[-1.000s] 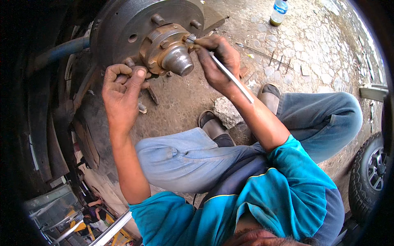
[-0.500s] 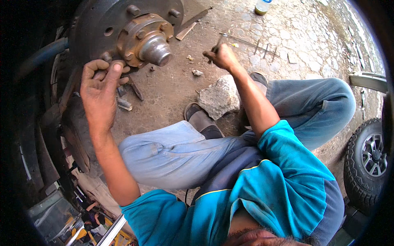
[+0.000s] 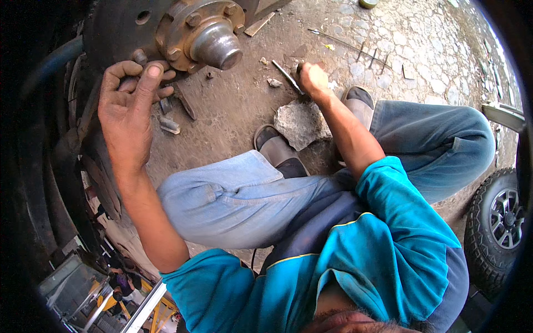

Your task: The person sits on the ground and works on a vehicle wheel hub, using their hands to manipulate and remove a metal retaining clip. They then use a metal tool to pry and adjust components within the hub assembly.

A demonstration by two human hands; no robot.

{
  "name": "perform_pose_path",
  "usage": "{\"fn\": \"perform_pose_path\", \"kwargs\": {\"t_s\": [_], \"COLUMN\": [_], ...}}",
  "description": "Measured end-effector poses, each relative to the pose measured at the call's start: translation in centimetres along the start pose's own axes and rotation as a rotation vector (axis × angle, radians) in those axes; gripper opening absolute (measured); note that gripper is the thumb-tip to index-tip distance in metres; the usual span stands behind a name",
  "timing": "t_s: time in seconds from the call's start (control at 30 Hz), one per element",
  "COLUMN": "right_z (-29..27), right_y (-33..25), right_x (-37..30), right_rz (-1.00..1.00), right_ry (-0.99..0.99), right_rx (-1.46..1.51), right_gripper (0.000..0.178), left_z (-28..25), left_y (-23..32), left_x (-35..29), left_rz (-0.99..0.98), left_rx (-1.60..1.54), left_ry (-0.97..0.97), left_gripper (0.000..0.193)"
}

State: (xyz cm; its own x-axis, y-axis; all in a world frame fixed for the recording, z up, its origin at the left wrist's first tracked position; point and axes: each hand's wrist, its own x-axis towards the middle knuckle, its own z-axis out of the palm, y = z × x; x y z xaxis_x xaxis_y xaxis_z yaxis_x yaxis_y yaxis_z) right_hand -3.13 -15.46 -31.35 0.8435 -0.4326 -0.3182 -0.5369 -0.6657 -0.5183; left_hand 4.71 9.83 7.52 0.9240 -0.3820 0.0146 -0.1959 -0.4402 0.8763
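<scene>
Beside the lower edge of a dark brake drum (image 3: 116, 33), my left hand (image 3: 125, 111) is closed, its thumb across curled fingers near a wheel stud (image 3: 140, 56). Whatever those fingers grip is hidden. The rusty hub (image 3: 180, 33), with bolts and a shiny rounded cap (image 3: 219, 47), stands just right of them. Out over the ground, my right hand (image 3: 314, 80) is wrapped round a dark part, and a slim metal bar (image 3: 286, 75) runs from it slanting up to the left. The far side of that grip cannot be seen.
A pale rock (image 3: 301, 125) lies between my sandalled feet. Beneath the hub are a metal socket-like piece (image 3: 169, 126) and a flat strip (image 3: 185, 102). A long thin rod (image 3: 344, 45) crosses the cracked ground. A spare wheel (image 3: 493, 227) stands at right.
My right hand has turned, and the bar in it now points up and left towards the hub. My left hand keeps its place by the stud. The whole view has shifted slightly.
</scene>
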Motion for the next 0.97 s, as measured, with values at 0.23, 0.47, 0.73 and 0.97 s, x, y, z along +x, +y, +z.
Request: {"fn": "perform_pose_path", "kwargs": {"t_s": [0.23,0.47,0.73,0.97], "right_z": [0.4,0.3,-9.9,-19.1], "right_y": [3.8,4.9,0.3,-6.3], "right_x": [-0.3,0.9,3.0,-0.9], "right_rz": [0.0,0.037,-0.044,-0.45], "right_ry": [0.29,0.07,-0.027,-0.174], "right_rx": [-0.143,-0.111,1.069,1.434], "right_gripper": [0.032,0.035,0.037,0.039], "left_z": [0.4,0.3,0.3,0.1], "left_y": [0.3,0.1,0.2,-0.3], "left_x": [0.0,0.1,0.1,-0.2], "left_rz": [0.021,0.024,0.007,-0.03], "left_rx": [-0.01,-0.09,-0.11,-0.142], "left_ry": [0.047,0.018,-0.001,-0.022], "left_gripper": [0.032,0.029,0.033,0.035]}}
